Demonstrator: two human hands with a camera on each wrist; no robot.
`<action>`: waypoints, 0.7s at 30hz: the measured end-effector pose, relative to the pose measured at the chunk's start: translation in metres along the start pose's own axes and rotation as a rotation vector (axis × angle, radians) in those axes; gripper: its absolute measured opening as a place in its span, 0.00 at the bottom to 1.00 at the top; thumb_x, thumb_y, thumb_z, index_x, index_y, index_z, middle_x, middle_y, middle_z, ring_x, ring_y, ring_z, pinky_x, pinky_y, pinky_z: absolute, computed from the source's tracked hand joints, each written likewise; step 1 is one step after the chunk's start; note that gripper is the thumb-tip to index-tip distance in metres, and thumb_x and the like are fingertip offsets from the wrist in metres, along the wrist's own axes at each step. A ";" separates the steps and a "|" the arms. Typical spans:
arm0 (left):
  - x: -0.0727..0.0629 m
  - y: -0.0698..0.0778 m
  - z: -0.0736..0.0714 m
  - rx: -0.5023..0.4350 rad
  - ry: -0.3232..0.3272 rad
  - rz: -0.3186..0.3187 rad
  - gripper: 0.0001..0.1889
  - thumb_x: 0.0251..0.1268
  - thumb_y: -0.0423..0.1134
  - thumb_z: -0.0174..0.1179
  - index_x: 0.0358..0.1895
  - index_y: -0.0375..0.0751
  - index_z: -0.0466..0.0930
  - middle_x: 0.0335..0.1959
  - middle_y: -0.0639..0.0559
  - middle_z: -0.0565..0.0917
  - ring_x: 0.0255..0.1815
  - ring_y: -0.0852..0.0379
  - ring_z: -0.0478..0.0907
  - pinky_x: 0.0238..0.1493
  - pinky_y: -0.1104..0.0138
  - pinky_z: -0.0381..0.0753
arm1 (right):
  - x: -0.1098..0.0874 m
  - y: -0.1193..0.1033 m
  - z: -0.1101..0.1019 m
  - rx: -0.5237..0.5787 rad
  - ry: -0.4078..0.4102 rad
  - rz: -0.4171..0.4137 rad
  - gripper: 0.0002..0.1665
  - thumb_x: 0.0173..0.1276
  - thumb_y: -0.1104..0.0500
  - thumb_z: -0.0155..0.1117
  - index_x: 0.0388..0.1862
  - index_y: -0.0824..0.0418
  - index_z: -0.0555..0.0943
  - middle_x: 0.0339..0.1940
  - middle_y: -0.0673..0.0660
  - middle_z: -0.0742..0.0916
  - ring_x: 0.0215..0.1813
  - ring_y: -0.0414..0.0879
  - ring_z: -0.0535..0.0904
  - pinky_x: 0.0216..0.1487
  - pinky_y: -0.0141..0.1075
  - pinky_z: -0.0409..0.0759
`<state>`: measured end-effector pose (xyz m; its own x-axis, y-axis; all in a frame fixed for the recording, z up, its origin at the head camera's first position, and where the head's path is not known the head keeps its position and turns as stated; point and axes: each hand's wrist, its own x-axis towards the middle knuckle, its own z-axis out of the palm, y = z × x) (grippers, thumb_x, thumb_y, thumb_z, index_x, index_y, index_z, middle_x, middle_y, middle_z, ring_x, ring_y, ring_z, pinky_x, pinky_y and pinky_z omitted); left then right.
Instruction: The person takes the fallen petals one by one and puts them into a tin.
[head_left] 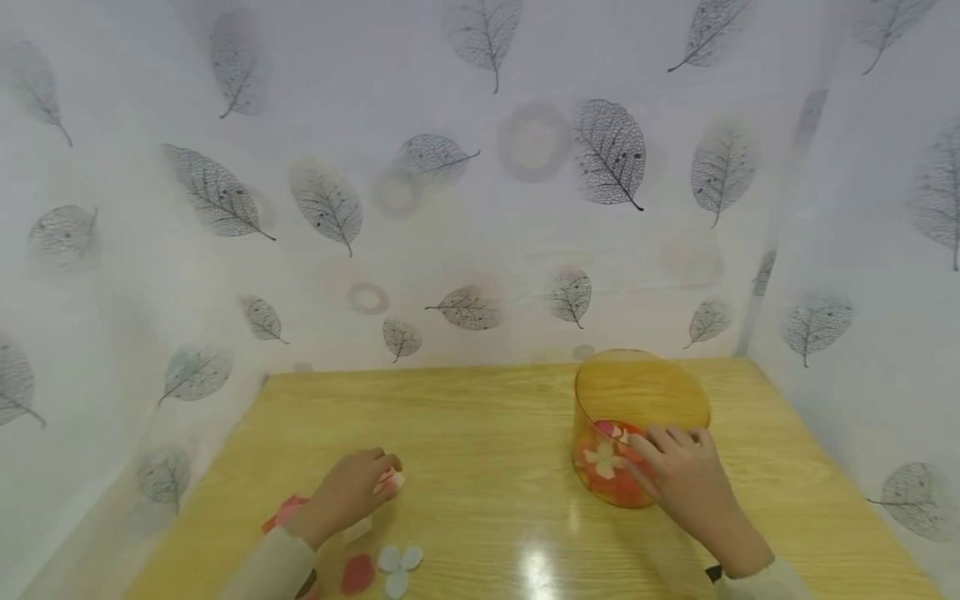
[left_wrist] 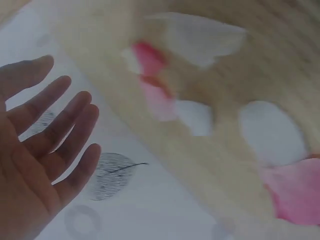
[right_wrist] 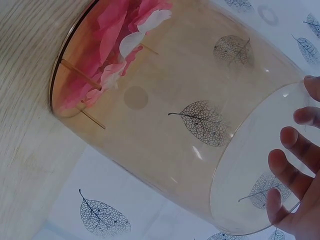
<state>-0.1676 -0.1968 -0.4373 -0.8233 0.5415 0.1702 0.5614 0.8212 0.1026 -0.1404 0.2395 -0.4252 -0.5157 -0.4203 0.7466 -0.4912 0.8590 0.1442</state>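
Note:
My left hand (head_left: 345,496) hovers over loose petals at the left of the table, its fingers relaxed and spread in the left wrist view. A pink-and-white petal (head_left: 390,481) shows by its fingertips; the palm there looks bare. Beneath the wrist a red petal piece (head_left: 288,510) is partly covered. At the rim of a see-through amber container (head_left: 588,417) is my right hand (head_left: 686,479), fingers loosely bent across the container's mouth in the right wrist view. Inside, at the bottom, lie pink petals (right_wrist: 110,37), a cream four-petalled flower (head_left: 603,459) and thin brown sticks (right_wrist: 80,72).
Near the front edge lie a white flower (head_left: 399,570) and a dark pink petal (head_left: 357,574). White leaf-printed sheeting (head_left: 480,208) stands around the back and both sides of the wooden table (head_left: 480,425).

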 end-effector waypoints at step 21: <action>0.008 -0.021 0.047 0.119 -0.012 0.004 0.07 0.50 0.37 0.67 0.31 0.47 0.78 0.23 0.55 0.78 0.21 0.60 0.73 0.23 0.69 0.73 | -0.002 0.001 0.001 -0.019 -0.002 -0.008 0.34 0.73 0.35 0.29 0.29 0.54 0.76 0.21 0.50 0.77 0.24 0.47 0.73 0.29 0.46 0.67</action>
<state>-0.1897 -0.2016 -0.4837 -0.8227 0.5460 0.1581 0.5509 0.8344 -0.0151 -0.1403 0.2407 -0.4273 -0.5134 -0.4276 0.7440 -0.4817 0.8611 0.1625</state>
